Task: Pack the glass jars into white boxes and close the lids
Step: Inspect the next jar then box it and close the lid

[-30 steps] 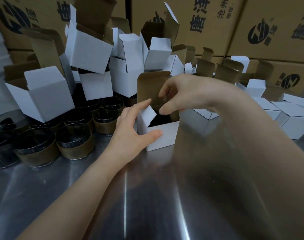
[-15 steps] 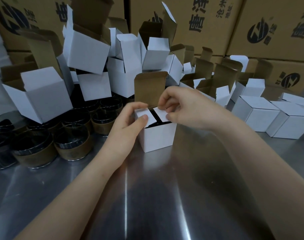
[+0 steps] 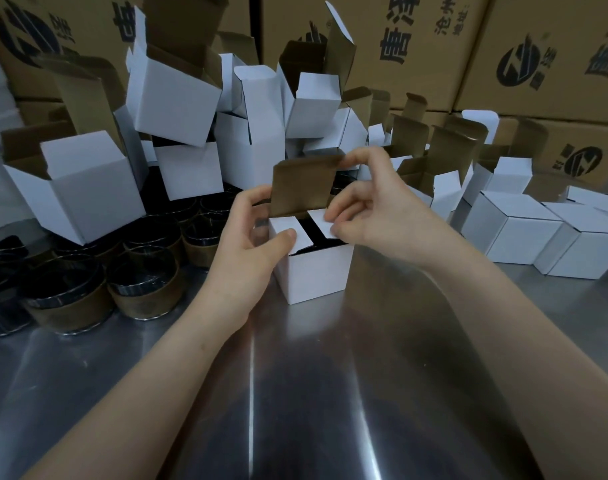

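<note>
A small white box (image 3: 318, 273) stands on the steel table, a dark jar just visible inside it between the two folded side flaps. My left hand (image 3: 252, 244) grips the box's left side, thumb pressing the left flap down. My right hand (image 3: 371, 206) holds the right flap down with its lower fingers while its index finger hooks over the top edge of the brown lid (image 3: 304, 187), which leans forward. Several glass jars (image 3: 145, 284) with brown bands stand at the left.
A heap of open white boxes (image 3: 178, 95) rises behind the jars. Closed white boxes (image 3: 524, 230) sit at the right. Big brown cartons (image 3: 416, 46) wall the back. Bare steel table (image 3: 295, 393) lies in front.
Both side flaps went from raised to folded flat over the jar. My right index finger has reached up to the lid's top edge, and the lid tilts forward.
</note>
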`<action>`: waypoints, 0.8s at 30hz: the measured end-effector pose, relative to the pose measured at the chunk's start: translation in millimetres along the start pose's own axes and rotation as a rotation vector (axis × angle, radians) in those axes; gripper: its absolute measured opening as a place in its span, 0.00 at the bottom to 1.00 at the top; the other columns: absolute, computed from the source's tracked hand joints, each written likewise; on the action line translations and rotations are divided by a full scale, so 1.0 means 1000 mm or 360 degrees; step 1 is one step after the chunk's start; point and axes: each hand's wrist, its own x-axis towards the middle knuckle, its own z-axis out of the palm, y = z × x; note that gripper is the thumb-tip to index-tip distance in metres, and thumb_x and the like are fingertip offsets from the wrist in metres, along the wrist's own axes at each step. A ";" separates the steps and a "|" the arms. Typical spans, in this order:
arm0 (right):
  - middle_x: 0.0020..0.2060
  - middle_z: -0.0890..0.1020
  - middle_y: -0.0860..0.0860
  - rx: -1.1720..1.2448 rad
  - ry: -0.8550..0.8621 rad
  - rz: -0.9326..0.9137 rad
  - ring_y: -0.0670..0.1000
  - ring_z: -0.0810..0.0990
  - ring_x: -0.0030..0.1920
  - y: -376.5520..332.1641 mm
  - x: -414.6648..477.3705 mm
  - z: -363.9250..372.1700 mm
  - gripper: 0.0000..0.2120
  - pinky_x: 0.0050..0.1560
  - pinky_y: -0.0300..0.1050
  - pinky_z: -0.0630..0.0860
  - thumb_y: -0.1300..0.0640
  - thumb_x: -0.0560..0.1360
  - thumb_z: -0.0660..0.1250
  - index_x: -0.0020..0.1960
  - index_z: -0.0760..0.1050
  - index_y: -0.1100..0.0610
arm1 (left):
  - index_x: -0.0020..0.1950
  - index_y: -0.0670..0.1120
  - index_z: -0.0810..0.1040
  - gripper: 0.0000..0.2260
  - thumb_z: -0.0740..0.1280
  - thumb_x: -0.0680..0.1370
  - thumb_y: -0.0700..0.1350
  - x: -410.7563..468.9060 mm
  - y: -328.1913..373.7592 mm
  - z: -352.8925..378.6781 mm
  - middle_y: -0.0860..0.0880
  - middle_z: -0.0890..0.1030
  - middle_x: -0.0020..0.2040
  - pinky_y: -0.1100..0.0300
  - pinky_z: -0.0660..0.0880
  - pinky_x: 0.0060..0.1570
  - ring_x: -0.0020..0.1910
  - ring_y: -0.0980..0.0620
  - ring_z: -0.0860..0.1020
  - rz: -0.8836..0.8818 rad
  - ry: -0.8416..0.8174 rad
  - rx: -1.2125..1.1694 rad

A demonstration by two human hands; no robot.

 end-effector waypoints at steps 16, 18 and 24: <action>0.40 0.83 0.40 0.0049 -0.0102 -0.0086 0.41 0.81 0.44 0.006 -0.005 -0.017 0.05 0.42 0.29 0.75 0.51 0.69 0.76 0.43 0.83 0.42 | 0.48 0.49 0.78 0.10 0.61 0.79 0.35 -0.005 -0.002 0.000 0.52 0.80 0.60 0.60 0.73 0.59 0.62 0.58 0.76 0.0146 -0.0029 0.0173; 0.40 0.83 0.41 0.0026 -0.0072 -0.0104 0.42 0.80 0.43 0.008 -0.004 -0.017 0.06 0.42 0.30 0.76 0.51 0.69 0.77 0.42 0.83 0.41 | 0.50 0.47 0.78 0.10 0.58 0.75 0.41 -0.007 0.000 0.000 0.56 0.80 0.58 0.61 0.71 0.60 0.62 0.58 0.75 0.0110 -0.0079 0.0137; 0.39 0.84 0.43 -0.0063 -0.0011 -0.0187 0.46 0.80 0.42 0.011 -0.003 -0.014 0.06 0.42 0.36 0.77 0.53 0.68 0.78 0.42 0.83 0.43 | 0.58 0.51 0.80 0.09 0.69 0.77 0.44 -0.011 0.004 0.001 0.54 0.77 0.59 0.57 0.72 0.63 0.61 0.60 0.74 0.0255 -0.0190 0.0468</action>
